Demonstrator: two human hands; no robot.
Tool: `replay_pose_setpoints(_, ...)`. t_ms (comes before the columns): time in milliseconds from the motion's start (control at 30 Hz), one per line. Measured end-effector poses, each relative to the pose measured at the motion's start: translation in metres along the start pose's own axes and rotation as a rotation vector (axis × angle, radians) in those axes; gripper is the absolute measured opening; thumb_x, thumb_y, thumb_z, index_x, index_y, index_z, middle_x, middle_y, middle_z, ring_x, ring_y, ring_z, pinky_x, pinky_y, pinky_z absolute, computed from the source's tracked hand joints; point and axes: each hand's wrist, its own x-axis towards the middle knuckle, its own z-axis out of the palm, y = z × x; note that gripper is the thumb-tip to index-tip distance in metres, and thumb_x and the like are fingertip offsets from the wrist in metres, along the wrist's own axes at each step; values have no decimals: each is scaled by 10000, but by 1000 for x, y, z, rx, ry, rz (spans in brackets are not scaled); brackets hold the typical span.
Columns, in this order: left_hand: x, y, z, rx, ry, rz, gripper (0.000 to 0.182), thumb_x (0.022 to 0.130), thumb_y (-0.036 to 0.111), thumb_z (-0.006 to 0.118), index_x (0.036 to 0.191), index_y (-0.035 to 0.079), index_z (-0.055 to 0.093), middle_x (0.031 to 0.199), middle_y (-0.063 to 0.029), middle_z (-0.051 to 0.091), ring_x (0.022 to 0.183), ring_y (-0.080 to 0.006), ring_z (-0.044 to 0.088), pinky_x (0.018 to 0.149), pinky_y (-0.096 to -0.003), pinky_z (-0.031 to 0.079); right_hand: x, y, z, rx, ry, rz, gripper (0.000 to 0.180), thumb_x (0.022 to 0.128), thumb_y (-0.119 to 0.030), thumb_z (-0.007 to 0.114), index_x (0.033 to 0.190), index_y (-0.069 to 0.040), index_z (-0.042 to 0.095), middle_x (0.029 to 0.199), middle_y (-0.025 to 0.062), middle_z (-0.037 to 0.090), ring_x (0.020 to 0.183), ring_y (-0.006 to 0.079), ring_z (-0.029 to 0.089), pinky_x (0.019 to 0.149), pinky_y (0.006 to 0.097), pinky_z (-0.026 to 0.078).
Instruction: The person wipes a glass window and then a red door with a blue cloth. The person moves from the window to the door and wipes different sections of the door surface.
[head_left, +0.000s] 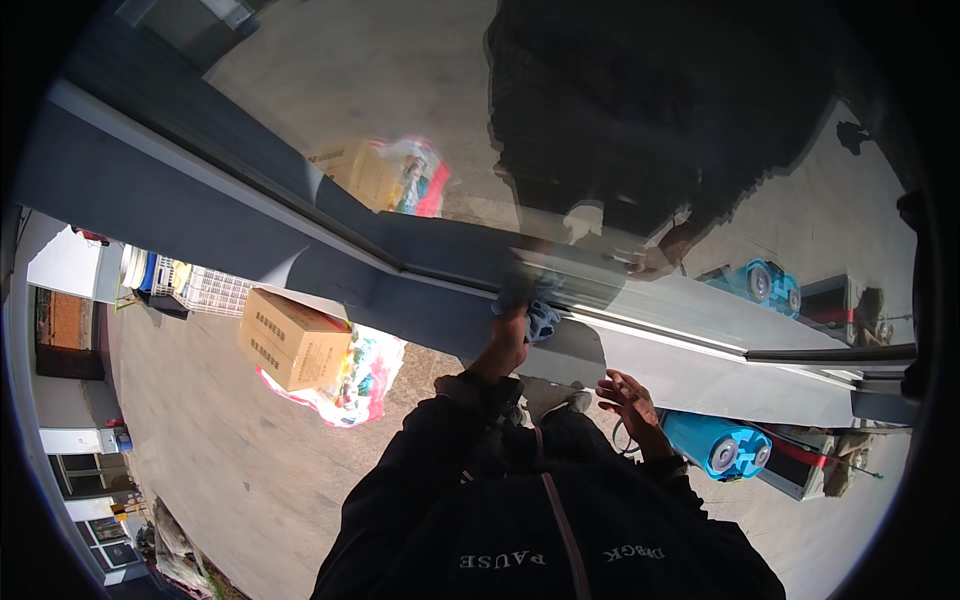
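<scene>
My left hand (511, 336) grips a crumpled blue-grey cloth (541, 321) against the lower frame (637, 319) of a large window. Above the frame, the glass pane (450, 67) mirrors my dark outline, the carton and the blue bin. My right hand (631, 401) hangs free in front of the wall below the window, its fingers apart and nothing in them.
At left, a cardboard carton (296, 341) rests beside a colourful plastic sack (371, 375) on the concrete ground (225, 450). Behind stand white plastic crates (214, 289). Near my right arm lies a blue wheeled bin (705, 442), with a dark-panelled object (795, 461) beyond it.
</scene>
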Motion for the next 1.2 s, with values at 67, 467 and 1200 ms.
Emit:
replay_pose_setpoints(67, -9, -31, 28, 170, -62, -140, 560, 856, 415, 640, 1242, 27, 520, 1097, -146, 589, 841, -275, 604, 661, -420, 505, -2, -4, -1, -36, -22, -18, 673, 893, -461, 644, 1364, -21, 452, 1185, 126, 605, 1062, 219, 612, 885, 370, 491)
replay_pose_setpoints(467, -52, -120, 128, 514, -536, -174, 341, 937, 378, 591, 1112, 88, 631, 935, -21, 667, 814, -156, 649, 634, -325, 520, -43, -2, -60, 156, 155, -51, 812, 857, -537, 640, 1407, 1, 380, 1255, 185, 540, 1138, 290, 567, 938, 452, 466)
replay_pose_setpoints(1200, -112, -91, 98, 999, -678, 586, 573, 890, 251, 684, 1349, -16, 468, 1263, -164, 547, 1048, -187, 604, 792, -299, 540, -18, -39, -103, 705, 731, -325, 325, 878, -328, 626, 1096, -92, 579, 977, 73, 617, 847, 220, 615, 796, 450, 506)
